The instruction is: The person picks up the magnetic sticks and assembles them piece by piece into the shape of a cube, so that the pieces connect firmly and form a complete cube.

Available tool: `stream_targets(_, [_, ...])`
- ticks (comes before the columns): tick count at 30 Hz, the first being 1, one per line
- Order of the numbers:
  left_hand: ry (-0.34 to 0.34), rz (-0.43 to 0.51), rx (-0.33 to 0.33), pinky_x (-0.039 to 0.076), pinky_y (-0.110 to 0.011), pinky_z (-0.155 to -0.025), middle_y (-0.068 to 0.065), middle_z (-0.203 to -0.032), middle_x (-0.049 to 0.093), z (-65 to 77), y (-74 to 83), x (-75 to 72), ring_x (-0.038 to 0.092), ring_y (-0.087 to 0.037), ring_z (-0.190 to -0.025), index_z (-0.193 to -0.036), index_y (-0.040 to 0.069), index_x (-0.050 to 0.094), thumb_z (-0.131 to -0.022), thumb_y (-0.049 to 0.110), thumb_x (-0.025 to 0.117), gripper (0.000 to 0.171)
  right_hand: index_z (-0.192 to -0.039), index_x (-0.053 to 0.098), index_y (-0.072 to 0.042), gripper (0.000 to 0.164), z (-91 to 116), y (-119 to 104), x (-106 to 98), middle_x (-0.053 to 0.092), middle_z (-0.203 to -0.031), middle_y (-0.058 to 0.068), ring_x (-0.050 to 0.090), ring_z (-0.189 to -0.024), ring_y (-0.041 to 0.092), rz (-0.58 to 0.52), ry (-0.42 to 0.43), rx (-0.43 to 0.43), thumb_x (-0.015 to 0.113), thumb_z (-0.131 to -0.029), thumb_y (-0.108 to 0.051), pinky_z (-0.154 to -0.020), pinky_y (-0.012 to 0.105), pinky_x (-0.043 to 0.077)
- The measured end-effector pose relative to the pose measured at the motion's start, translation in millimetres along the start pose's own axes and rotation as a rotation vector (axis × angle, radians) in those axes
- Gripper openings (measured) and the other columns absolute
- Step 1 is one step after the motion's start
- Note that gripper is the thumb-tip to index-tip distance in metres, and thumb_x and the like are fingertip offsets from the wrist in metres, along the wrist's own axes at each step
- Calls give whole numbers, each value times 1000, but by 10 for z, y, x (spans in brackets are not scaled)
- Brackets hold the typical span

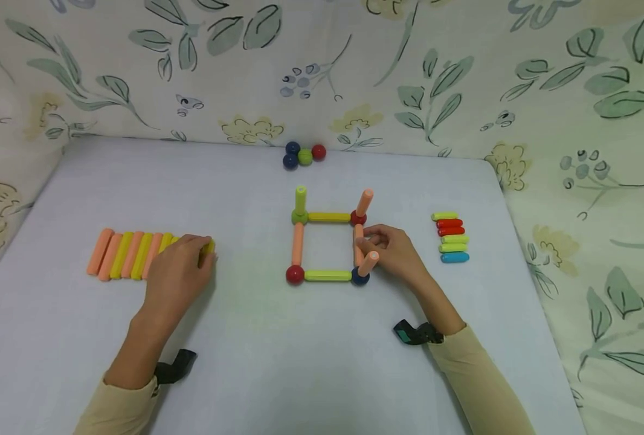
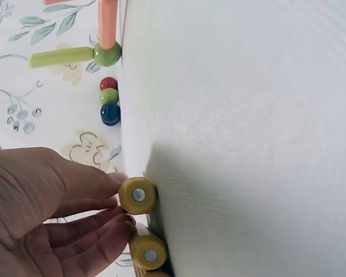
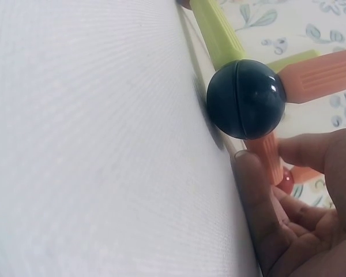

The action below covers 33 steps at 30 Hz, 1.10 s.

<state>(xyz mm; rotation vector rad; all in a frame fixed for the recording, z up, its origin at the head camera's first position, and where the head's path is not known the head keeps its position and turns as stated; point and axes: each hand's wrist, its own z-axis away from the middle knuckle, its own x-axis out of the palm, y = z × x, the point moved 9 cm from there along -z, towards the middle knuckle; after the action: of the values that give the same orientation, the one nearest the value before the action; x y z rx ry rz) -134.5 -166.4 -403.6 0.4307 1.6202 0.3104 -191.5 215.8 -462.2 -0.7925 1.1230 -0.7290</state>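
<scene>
A square frame of magnetic rods and balls lies mid-table. Its corners are a green ball [image 1: 299,217], a red ball [image 1: 357,218], another red ball [image 1: 295,275] and a navy ball [image 3: 245,99]. A lime rod [image 1: 301,199] and two orange rods stand up from three corners; the near-left red ball bears none. My right hand [image 1: 395,251] holds the frame's right-side orange rod [image 3: 266,157] between thumb and fingers. At the right end of a rod row [image 1: 132,255], my left hand [image 1: 177,275] pinches a yellow rod [image 2: 138,195], partly hidden by the fingers in the head view.
Several loose balls [image 1: 305,157] sit at the table's back edge. On the right lies a column of short coloured rods [image 1: 452,239]. Patterned cloth [image 1: 354,72] hangs behind the white table [image 1: 278,362].
</scene>
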Motion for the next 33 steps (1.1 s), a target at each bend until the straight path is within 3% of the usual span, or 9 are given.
stream_targets(9, [-74,-2,12,60,-59,-74,-36,-125,63,-43,88,100,68,-49,-96,-133,-9,64,-95,7,75,43,-127,70,-3,45,6,-33,-5,75,-95,11,68,-83,22,-17,-4,-27,72,-100,-38,-70,29,53])
stream_targets(19, [-149,-45,-50,59,-60,-78,-40,-120,62,-44,90,127,65,-48,-93,-133,-18,58,-96,16,75,53,-127,71,-2,44,-2,-37,-16,75,-94,11,67,-82,22,-12,-2,-27,72,-100,-37,-69,30,53])
stream_targets(33, [-166,-29,-38,57,-45,-61,-31,-109,69,-39,174,138,64,-34,-77,-130,-10,63,-95,9,73,41,-127,70,-2,46,2,-12,-6,74,-100,13,65,-83,23,24,5,-12,72,-99,-39,-69,30,53])
